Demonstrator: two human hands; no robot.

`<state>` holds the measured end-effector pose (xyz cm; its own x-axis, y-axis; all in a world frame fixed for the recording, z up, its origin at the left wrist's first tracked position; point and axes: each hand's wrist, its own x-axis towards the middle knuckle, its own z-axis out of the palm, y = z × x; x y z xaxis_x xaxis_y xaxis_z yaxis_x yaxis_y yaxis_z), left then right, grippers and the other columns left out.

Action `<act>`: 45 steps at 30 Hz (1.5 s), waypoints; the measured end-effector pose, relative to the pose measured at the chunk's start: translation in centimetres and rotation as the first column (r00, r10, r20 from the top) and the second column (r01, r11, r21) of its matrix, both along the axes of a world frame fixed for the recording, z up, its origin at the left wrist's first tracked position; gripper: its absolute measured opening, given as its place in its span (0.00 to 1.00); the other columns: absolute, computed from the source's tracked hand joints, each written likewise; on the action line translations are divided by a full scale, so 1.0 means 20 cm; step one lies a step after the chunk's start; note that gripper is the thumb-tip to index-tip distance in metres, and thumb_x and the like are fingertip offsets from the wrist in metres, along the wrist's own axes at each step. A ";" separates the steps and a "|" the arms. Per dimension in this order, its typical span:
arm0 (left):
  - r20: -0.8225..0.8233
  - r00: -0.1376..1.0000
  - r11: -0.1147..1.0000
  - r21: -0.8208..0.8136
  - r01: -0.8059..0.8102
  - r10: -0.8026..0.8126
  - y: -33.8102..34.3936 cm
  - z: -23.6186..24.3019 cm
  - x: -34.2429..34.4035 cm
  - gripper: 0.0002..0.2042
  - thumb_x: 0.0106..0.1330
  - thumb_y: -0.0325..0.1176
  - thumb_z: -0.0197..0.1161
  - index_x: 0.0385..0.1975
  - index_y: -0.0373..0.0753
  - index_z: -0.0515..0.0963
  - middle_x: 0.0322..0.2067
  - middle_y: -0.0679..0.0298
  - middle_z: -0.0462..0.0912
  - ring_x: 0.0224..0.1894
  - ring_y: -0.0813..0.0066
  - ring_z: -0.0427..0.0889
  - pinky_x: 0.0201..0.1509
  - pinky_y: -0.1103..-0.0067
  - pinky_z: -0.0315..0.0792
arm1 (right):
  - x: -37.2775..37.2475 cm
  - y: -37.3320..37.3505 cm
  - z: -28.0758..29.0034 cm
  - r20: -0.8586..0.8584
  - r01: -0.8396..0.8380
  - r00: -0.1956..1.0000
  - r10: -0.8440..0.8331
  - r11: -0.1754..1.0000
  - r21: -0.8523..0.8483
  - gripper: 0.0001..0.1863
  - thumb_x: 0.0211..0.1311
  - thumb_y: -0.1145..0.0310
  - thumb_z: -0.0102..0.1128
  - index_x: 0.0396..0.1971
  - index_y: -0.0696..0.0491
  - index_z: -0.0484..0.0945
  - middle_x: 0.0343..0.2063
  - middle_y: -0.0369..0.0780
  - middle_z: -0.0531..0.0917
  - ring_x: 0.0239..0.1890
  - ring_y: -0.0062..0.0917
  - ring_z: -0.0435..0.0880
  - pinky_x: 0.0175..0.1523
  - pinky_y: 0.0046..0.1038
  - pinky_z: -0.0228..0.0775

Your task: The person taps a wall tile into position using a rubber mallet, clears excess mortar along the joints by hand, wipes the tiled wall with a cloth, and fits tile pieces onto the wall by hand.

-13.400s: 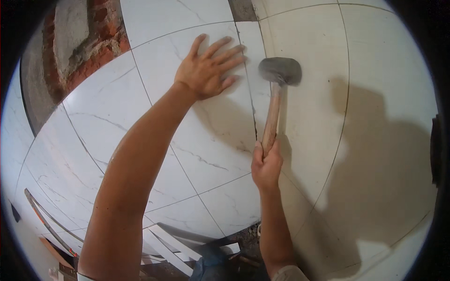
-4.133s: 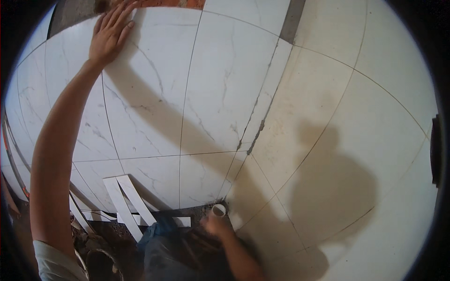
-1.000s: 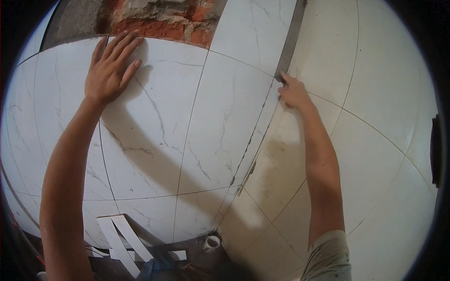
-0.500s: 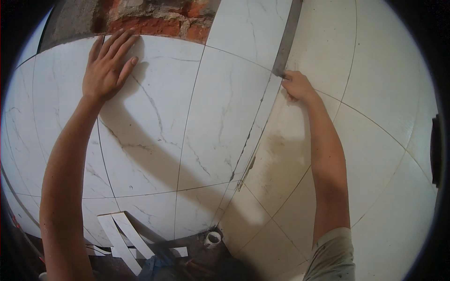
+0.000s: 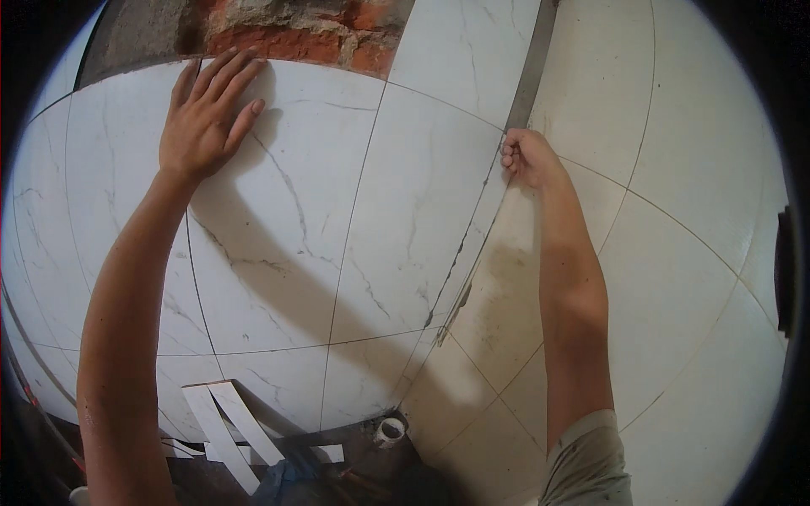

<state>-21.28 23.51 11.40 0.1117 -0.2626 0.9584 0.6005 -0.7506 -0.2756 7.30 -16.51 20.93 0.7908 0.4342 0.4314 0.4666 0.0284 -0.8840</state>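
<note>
My left hand point(image 5: 202, 126) lies with its fingers spread on a white grey-veined wall tile point(image 5: 287, 211). Its fingertips reach the tile's top edge, just below bare brick point(image 5: 278, 46). At the wall corner, my right hand point(image 5: 527, 158) is closed in a fist. It is by the upper end of a narrow white tile strip point(image 5: 483, 207), where a dark gap point(image 5: 529, 76) runs upward along the corner. Whatever the right fingers may hold is hidden. A jagged dark joint point(image 5: 460, 249) runs between the strip and the veined tile point(image 5: 396, 219) beside it.
Cream tiles point(image 5: 675, 278) cover the wall on the right. At the bottom, cut white tile strips point(image 5: 221, 434) lean against the left wall. A white pipe end point(image 5: 390, 430) stands in the dark corner. My arms cast shadows on both walls.
My right hand has turned, its curled fingers now facing the narrow strip. The view has shifted slightly, and my left hand stays flat on the same tile.
</note>
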 end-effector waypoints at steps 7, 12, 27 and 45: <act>-0.001 1.000 1.000 0.013 0.026 -0.026 0.01 0.01 0.01 0.25 0.77 0.53 0.44 0.71 0.56 0.65 0.72 0.72 0.65 0.75 0.74 0.58 0.82 0.63 0.43 | 0.06 -0.07 0.00 -0.141 -0.081 0.985 0.101 0.986 0.142 0.08 0.55 0.74 0.52 0.18 0.51 0.68 0.17 0.37 0.72 0.20 0.24 0.73 0.24 0.24 0.62; -0.035 0.999 1.000 -0.014 -0.009 0.009 0.01 0.01 0.00 0.25 0.77 0.51 0.45 0.72 0.55 0.63 0.74 0.73 0.61 0.76 0.72 0.57 0.82 0.62 0.43 | 0.09 -0.10 -0.02 -0.110 -0.095 0.985 0.134 0.946 0.309 0.02 0.54 0.74 0.51 0.23 0.54 0.70 0.16 0.37 0.72 0.19 0.24 0.73 0.24 0.27 0.64; -0.031 0.999 1.000 -0.021 -0.013 0.012 0.01 0.00 -0.01 0.25 0.77 0.51 0.44 0.72 0.55 0.62 0.74 0.72 0.61 0.76 0.72 0.55 0.82 0.63 0.42 | -0.01 -0.13 0.10 0.654 0.682 0.694 -0.302 0.567 -0.462 0.27 0.57 0.79 0.49 0.60 0.61 0.74 0.24 0.50 0.84 0.16 0.32 0.84 0.19 0.34 0.74; -0.025 0.999 0.999 -0.027 -0.038 0.037 0.01 0.00 0.01 0.25 0.77 0.50 0.44 0.72 0.56 0.62 0.73 0.73 0.61 0.76 0.73 0.56 0.82 0.64 0.41 | -0.03 -0.03 0.07 -0.089 -0.090 0.992 0.090 0.996 0.009 0.07 0.51 0.77 0.50 0.16 0.55 0.69 0.16 0.40 0.74 0.15 0.24 0.69 0.20 0.26 0.62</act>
